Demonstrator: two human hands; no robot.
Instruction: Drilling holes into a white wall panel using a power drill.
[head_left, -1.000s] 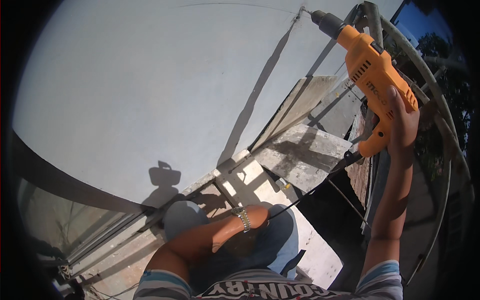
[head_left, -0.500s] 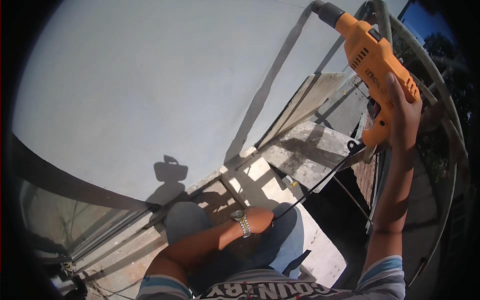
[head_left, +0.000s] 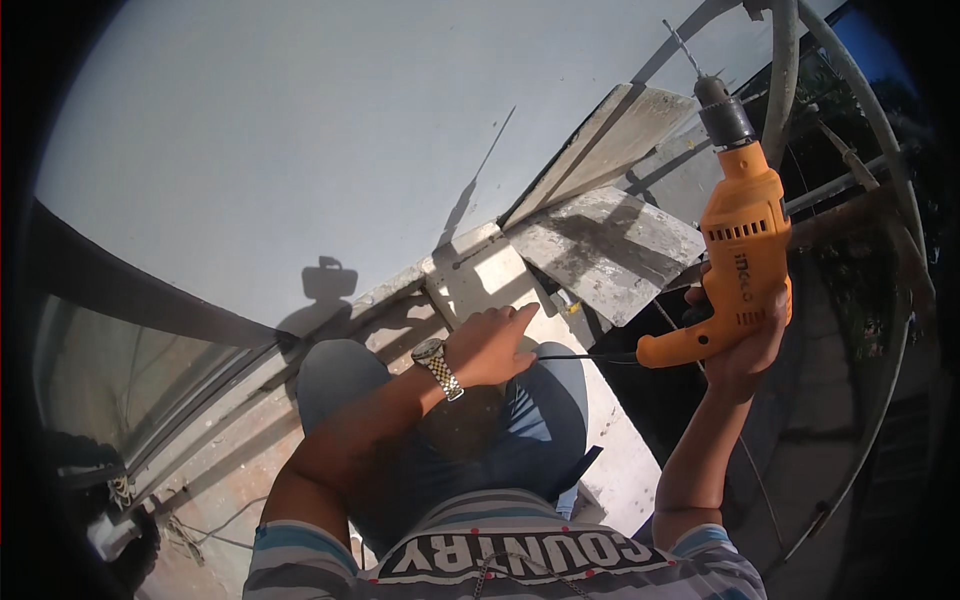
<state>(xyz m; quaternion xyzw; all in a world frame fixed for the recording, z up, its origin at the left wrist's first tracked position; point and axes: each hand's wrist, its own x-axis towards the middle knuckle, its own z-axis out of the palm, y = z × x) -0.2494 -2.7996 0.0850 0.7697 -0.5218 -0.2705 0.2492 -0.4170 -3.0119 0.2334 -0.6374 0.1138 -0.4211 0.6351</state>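
An orange corded power drill point(head_left: 745, 250) is gripped around its handle by my right hand point(head_left: 750, 345), off to the right. Its black chuck point(head_left: 725, 115) points up and away, with a thin drill bit point(head_left: 682, 48) in it. From the handle's base the black power cord point(head_left: 590, 357) runs left to my left hand point(head_left: 490, 345), which is over my lap. The left index finger sticks out and the thumb is apart from it. Curled fingers appear to hold the cord, though the palm side is hidden. A metal watch point(head_left: 437, 365) is on that wrist.
A large pale wall point(head_left: 280, 150) rises ahead, carrying shadows. Two worn boards point(head_left: 615, 250) point(head_left: 600, 150) lean near its right end. Curved metal bars point(head_left: 785, 90) stand beyond the drill. A window point(head_left: 130, 390) is at left, and a pale ledge point(head_left: 620, 430) runs beside my knees.
My right hand has brought the drill nearer and turned it more upright, so its bit now shows. My left hand has moved up and forward, its index finger now extended.
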